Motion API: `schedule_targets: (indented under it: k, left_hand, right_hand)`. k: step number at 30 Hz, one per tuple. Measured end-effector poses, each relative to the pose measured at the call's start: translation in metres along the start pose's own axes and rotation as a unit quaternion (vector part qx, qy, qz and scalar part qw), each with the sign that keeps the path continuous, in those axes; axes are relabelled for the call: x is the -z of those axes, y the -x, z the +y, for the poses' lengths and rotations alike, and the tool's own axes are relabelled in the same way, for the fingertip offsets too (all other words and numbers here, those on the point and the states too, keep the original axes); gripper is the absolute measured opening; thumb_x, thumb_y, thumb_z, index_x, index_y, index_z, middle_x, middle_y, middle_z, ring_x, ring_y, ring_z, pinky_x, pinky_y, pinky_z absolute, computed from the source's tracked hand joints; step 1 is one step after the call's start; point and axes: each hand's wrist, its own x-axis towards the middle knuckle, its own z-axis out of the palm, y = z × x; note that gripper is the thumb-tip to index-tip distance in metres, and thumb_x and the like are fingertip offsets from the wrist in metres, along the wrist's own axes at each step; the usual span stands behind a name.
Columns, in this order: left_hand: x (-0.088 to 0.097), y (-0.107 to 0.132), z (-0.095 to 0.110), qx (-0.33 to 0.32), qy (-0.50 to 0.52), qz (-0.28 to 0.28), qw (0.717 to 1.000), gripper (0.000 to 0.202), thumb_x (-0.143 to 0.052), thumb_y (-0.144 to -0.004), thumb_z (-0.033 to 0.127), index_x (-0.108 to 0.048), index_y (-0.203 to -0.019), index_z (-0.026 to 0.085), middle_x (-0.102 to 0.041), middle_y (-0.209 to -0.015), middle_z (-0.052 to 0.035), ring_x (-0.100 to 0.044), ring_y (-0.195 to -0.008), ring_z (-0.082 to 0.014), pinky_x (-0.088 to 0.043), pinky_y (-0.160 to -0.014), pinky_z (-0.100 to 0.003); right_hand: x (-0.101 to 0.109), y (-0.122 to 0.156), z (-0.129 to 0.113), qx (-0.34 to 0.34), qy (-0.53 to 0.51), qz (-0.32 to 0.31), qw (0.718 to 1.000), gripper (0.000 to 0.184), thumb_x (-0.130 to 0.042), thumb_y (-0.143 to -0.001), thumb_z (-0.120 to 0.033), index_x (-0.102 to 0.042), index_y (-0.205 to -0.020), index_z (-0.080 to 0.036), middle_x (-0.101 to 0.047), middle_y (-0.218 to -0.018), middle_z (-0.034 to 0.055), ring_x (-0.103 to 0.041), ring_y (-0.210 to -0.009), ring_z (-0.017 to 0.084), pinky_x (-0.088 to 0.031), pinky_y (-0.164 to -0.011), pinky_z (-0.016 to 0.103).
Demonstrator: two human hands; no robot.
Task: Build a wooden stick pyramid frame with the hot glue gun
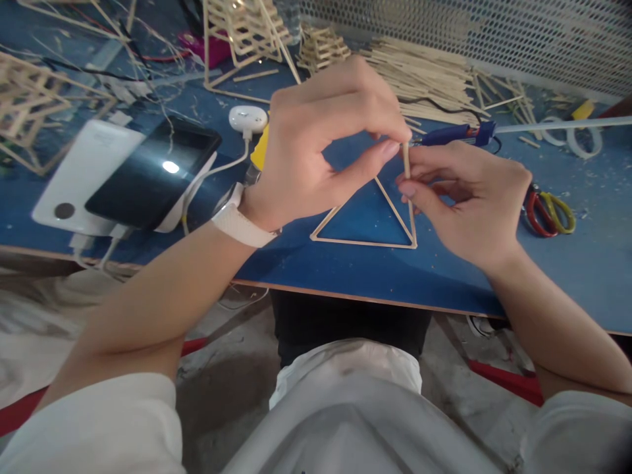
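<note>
A thin wooden stick frame (365, 242), a triangle rising into a small pyramid, stands on the blue table (345, 276). My left hand (320, 138) pinches the top of an upright stick (407, 164) at the frame's apex. My right hand (469, 197) is closed on the same stick just below, thumb and fingers pressed around it. A white band is on my left wrist.
Red and yellow scissors (548, 210) lie right of my right hand. A blue glue gun (451, 135) sits behind the hands. A dark phone (153, 171) on a white power bank (83, 174) lies left. A pile of loose sticks (424, 72) and stick structures (247, 33) fill the back.
</note>
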Motion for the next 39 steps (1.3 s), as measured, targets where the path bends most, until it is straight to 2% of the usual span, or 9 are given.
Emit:
schedule_targets:
  k: [4,7,13,18,22,25,28,31,39]
  left_hand:
    - [0.003,-0.001,0.002,-0.001,-0.014,-0.025,1.000,0.027,-0.062,-0.120,0.034,-0.085,-0.112,0.023,-0.088,-0.107,0.0005,-0.088,-0.100,-0.0140,-0.069,-0.090,-0.032]
    - [0.003,-0.002,0.005,-0.001,-0.012,-0.008,1.000,0.034,-0.059,-0.121,0.039,-0.084,-0.108,0.021,-0.088,-0.103,-0.0012,-0.088,-0.095,-0.0155,-0.069,-0.086,-0.035]
    - [0.003,0.000,0.005,0.014,-0.023,-0.028,0.999,0.028,-0.060,-0.122,0.039,-0.084,-0.113,0.026,-0.087,-0.107,0.0002,-0.086,-0.096,-0.0162,-0.069,-0.089,-0.037]
    - [-0.002,0.006,-0.009,0.054,-0.077,-0.084,0.992,0.060,-0.042,-0.125,0.065,-0.078,-0.105,0.021,-0.079,-0.103,-0.0048,-0.080,-0.096,-0.0149,-0.067,-0.095,-0.038]
    - [-0.003,0.006,-0.016,0.077,-0.069,-0.144,0.984,0.069,-0.032,-0.127,0.067,-0.073,-0.106,0.015,-0.075,-0.105,-0.0059,-0.079,-0.103,-0.0139,-0.066,-0.101,-0.040]
    - [-0.002,0.005,-0.021,0.070,-0.054,-0.143,0.986,0.069,-0.033,-0.127,0.067,-0.072,-0.103,0.015,-0.074,-0.102,-0.0056,-0.079,-0.102,-0.0139,-0.067,-0.101,-0.041]
    - [-0.001,0.005,-0.024,0.096,-0.059,-0.166,0.980,0.079,-0.029,-0.123,0.080,-0.070,-0.099,0.017,-0.073,-0.101,-0.0061,-0.079,-0.102,-0.0148,-0.068,-0.101,-0.044]
    - [0.001,0.004,-0.022,0.110,-0.069,-0.180,0.975,0.082,-0.025,-0.122,0.082,-0.070,-0.101,0.018,-0.073,-0.103,-0.0056,-0.079,-0.104,-0.0144,-0.068,-0.104,-0.046]
    - [-0.002,0.008,-0.014,0.089,-0.092,-0.135,0.983,0.066,-0.034,-0.127,0.065,-0.074,-0.102,0.019,-0.078,-0.103,-0.0077,-0.076,-0.098,-0.0125,-0.068,-0.093,-0.032]
  right_hand:
    - [0.002,0.000,-0.002,-0.005,0.009,-0.015,1.000,0.025,-0.085,-0.113,-0.045,-0.092,-0.137,-0.042,-0.091,-0.118,0.0008,-0.088,-0.100,0.027,-0.079,-0.082,0.042]
    - [0.004,-0.001,-0.003,-0.002,0.014,-0.024,1.000,0.026,-0.083,-0.115,-0.045,-0.091,-0.139,-0.043,-0.090,-0.119,0.0000,-0.087,-0.101,0.026,-0.078,-0.082,0.041]
    - [0.006,0.001,-0.003,0.010,-0.012,-0.026,1.000,0.027,-0.081,-0.116,-0.040,-0.090,-0.142,-0.039,-0.090,-0.117,0.0009,-0.086,-0.098,0.024,-0.075,-0.080,0.041]
    - [0.012,0.002,-0.005,-0.012,-0.013,-0.072,0.997,0.028,-0.082,-0.114,-0.044,-0.088,-0.141,-0.040,-0.088,-0.120,0.0030,-0.083,-0.099,0.026,-0.073,-0.078,0.043]
    - [0.024,-0.002,0.005,0.001,-0.021,-0.184,0.983,0.025,-0.088,-0.106,-0.040,-0.089,-0.130,-0.032,-0.088,-0.116,0.0049,-0.080,-0.087,0.024,-0.070,-0.073,0.042]
    - [0.035,-0.006,0.020,-0.005,0.002,-0.324,0.946,0.022,-0.086,-0.105,-0.041,-0.089,-0.123,-0.029,-0.088,-0.113,0.0047,-0.081,-0.085,0.024,-0.069,-0.075,0.042]
    - [0.041,-0.010,0.032,-0.036,0.012,-0.421,0.906,0.020,-0.081,-0.107,-0.044,-0.089,-0.116,-0.028,-0.090,-0.115,0.0053,-0.083,-0.088,0.025,-0.066,-0.079,0.041]
    - [0.042,-0.012,0.038,-0.060,0.007,-0.447,0.892,0.023,-0.080,-0.109,-0.048,-0.091,-0.110,-0.027,-0.092,-0.113,0.0047,-0.085,-0.092,0.026,-0.065,-0.084,0.041]
    - [0.042,-0.013,0.045,-0.074,-0.026,-0.439,0.895,0.021,-0.085,-0.108,-0.047,-0.098,-0.118,-0.033,-0.094,-0.108,0.0009,-0.088,-0.093,0.026,-0.063,-0.086,0.038]
